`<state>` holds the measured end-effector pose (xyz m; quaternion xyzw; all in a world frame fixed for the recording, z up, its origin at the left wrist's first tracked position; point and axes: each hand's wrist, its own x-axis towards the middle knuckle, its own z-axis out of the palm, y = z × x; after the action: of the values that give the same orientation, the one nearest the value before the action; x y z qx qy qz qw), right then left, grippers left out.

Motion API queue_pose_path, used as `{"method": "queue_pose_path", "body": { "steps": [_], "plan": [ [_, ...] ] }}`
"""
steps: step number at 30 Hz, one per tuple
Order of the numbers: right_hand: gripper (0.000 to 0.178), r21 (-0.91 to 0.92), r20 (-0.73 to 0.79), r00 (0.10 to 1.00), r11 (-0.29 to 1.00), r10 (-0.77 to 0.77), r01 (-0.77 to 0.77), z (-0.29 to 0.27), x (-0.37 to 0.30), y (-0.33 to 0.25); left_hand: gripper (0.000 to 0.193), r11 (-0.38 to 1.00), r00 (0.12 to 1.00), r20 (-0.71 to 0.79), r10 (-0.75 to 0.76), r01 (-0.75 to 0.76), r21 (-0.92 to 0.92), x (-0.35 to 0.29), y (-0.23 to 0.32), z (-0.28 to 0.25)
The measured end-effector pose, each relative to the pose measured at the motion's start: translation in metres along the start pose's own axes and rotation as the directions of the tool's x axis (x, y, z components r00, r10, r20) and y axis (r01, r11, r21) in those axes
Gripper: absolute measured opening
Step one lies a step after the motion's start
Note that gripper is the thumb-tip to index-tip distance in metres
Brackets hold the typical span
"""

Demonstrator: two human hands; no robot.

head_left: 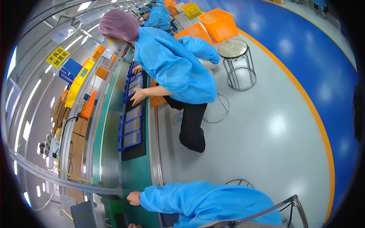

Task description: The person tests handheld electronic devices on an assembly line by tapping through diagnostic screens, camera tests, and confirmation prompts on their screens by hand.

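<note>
Head view: two hands of the wearer, both low at the tabletop side.
Right hand: one, the right hand [133, 198] at the end of a blue sleeve [167, 198], over the green tabletop [136, 178]; its fingers look curled in, and whether it has hold of anything I cannot tell.
Left hand: one, the left hand [134, 225], a sliver just below the right hand at the lower rim; how open it is, or what it holds, I cannot tell.
Near blue frames: three, the near blue frames [140, 133] in a row up from the right hand and well apart from it, each around a greyish panel, lying on a black mat [134, 153].
Far blue frames: at least three, the far blue frames [130, 84] farther beyond the right hand, partly hidden.
Co-worker: one close by, a co-worker [176, 68] in a blue gown and purple cap, beyond the right hand; two hands at the far blue frames, the nearer hand [138, 97] with its fingers apart.
Other people: at least two, in blue, much farther past the right hand.
Stool: one with a round top, the stool [233, 49], far up and right of the right hand.
Crates: at least two orange crates [219, 26] and one yellow crate [191, 11], beyond that stool.
Sign: one yellow sign [57, 57], far up and left of the right hand.
</note>
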<state>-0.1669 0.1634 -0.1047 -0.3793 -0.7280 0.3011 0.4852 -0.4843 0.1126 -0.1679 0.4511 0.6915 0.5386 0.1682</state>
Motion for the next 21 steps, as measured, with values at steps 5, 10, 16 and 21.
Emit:
{"method": "queue_pose_path", "body": {
  "steps": [5,10,16,21],
  "plan": [
    [0.019,-0.061,0.035,0.999,0.998,-0.016,0.019,-0.008,0.004,-0.024,0.025,0.928,0.928,-0.011,0.373,-0.373,0.004,-0.012,0.061,0.047],
    [0.018,-0.022,-0.008,0.999,0.999,0.041,-0.041,-0.016,-0.012,-0.002,0.046,0.926,0.921,0.168,0.351,-0.368,0.083,-0.076,0.122,0.095],
    [0.017,-0.051,0.046,0.997,0.997,0.061,-0.059,-0.023,-0.011,-0.02,0.055,0.81,0.863,0.24,0.444,-0.501,0.306,-0.031,0.098,0.088],
    [0.019,0.02,-0.003,0.999,0.999,0.049,-0.049,-0.026,-0.012,-0.024,0.056,0.836,0.904,0.101,0.415,-0.423,0.35,-0.022,0.095,0.087]
  ]
}}
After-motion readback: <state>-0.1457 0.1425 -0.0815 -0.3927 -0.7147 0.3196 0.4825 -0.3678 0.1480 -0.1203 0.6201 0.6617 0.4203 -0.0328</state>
